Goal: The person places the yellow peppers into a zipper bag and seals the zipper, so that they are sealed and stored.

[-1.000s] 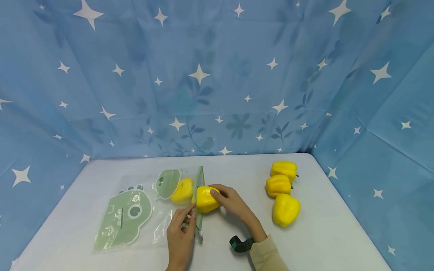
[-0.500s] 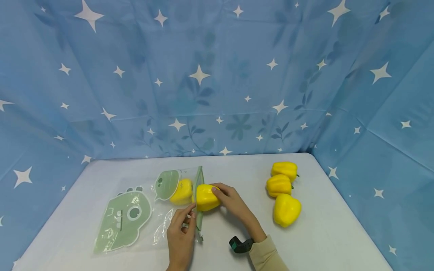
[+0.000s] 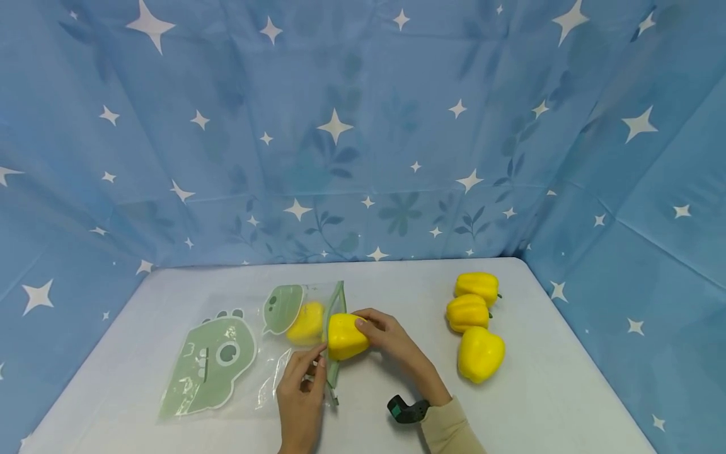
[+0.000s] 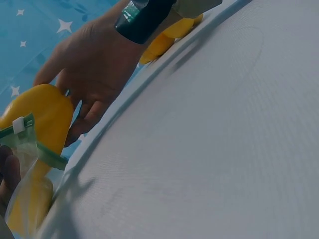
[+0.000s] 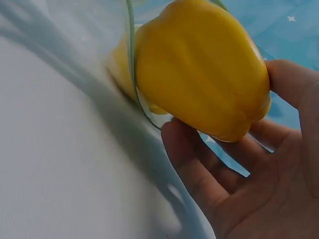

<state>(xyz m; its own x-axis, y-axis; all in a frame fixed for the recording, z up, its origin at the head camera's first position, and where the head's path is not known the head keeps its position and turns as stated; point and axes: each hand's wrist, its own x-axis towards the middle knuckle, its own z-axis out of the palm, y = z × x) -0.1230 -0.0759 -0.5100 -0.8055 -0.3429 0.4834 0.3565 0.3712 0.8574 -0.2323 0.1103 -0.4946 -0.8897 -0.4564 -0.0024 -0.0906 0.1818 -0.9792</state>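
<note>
A clear zip bag [image 3: 266, 378] with green dinosaur prints lies flat, its green-edged mouth facing right. One yellow bell pepper [image 3: 306, 325] is inside, near the opening. My right hand [image 3: 391, 337] grips another yellow bell pepper [image 3: 347, 337] between thumb and fingers, right at the bag's mouth. In the right wrist view this bell pepper [image 5: 199, 69] overlaps the green rim, its far end within the opening. My left hand [image 3: 300, 397] pinches the near edge of the mouth between thumb and fingers. The white slider [image 4: 19, 124] shows at the zip's end in the left wrist view.
Three more yellow bell peppers [image 3: 466, 313] lie in a loose column on the right of the white table [image 3: 544, 391]. A blue star-patterned curtain [image 3: 363, 126] hangs behind and beside the table. A dark wrist strap device [image 3: 408, 410] sits on the right wrist.
Both hands keep nearly the same places. The gripped bell pepper has shifted only slightly at the bag's mouth, and the green rim has tilted a little to the right at its top.
</note>
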